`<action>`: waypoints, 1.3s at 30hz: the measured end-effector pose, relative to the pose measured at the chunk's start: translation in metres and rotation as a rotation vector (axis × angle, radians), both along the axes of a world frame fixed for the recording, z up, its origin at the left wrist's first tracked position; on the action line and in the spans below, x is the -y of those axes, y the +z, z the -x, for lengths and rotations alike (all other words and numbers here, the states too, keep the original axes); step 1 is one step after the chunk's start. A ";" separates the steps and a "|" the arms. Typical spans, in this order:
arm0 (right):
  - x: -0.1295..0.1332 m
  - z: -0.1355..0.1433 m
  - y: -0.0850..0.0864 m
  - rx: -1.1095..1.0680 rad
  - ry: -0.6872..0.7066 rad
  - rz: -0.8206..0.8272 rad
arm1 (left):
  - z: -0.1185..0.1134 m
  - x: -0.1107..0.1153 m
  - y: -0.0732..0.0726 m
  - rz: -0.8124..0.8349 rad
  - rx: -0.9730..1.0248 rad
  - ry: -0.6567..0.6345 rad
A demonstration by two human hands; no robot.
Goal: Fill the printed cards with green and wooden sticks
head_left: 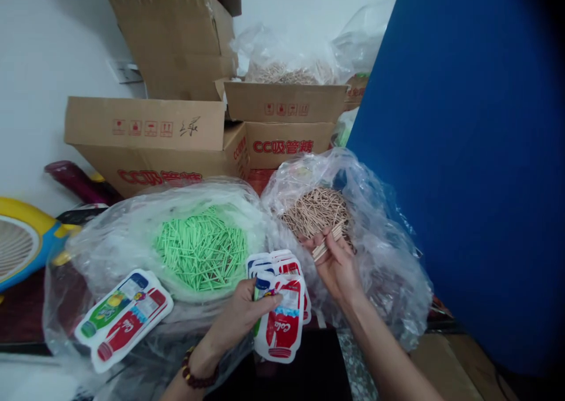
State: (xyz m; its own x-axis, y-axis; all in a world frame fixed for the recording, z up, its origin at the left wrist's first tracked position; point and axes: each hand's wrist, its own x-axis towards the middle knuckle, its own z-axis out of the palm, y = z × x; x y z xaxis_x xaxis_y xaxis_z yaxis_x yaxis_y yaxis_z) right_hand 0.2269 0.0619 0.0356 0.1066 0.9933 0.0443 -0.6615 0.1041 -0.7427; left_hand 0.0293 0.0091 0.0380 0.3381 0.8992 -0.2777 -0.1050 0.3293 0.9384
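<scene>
My left hand grips a bottle-shaped candy packet printed with a red cola bottle, thumb across its front. Several like packets lie just behind it, partly covered. My right hand is closed around a small bunch of brown candy sticks, at the near edge of a heap of brown sticks in a clear plastic bag. To the left, green candy sticks fill another clear bag. A packet pair, one green and one red, rests on that bag's near left side.
Cardboard boxes with red print stand at the back, one topped by a bag of brown sticks. A large blue panel borders the right. At the left edge sits a yellow and blue fan.
</scene>
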 end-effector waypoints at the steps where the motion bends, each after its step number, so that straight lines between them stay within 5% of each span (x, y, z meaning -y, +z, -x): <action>1: 0.007 0.012 0.009 -0.016 0.025 -0.015 | -0.001 0.000 -0.001 -0.005 0.011 -0.015; 8: 0.031 0.057 0.026 0.027 0.093 -0.095 | 0.003 0.004 0.001 -0.026 0.070 -0.042; 21: 0.036 0.058 0.012 0.119 0.133 -0.009 | 0.004 0.004 -0.001 0.012 0.164 -0.004; 27: 0.038 0.049 0.011 0.175 0.385 0.014 | 0.003 0.000 0.004 -0.022 0.095 0.071; 30: 0.033 0.045 0.015 0.215 0.347 -0.064 | 0.003 -0.002 0.008 -0.057 0.066 0.063; 33: 0.028 0.040 0.022 0.429 0.283 -0.155 | 0.004 -0.004 0.008 -0.077 0.066 0.067; 36: 0.025 0.035 0.027 0.744 0.363 -0.311 | 0.007 -0.007 0.004 -0.095 0.080 0.111; 39: 0.024 0.029 0.026 0.797 0.416 -0.349 | 0.010 -0.009 -0.002 -0.087 0.096 0.165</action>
State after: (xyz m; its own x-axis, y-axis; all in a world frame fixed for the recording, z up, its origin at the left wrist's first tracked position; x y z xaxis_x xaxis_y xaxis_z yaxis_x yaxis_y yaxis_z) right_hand 0.1982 0.0383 0.0619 -0.4401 0.8619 0.2517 -0.0097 0.2757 -0.9612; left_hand 0.0193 0.0179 0.0356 0.2049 0.9639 -0.1700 -0.2409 0.2180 0.9458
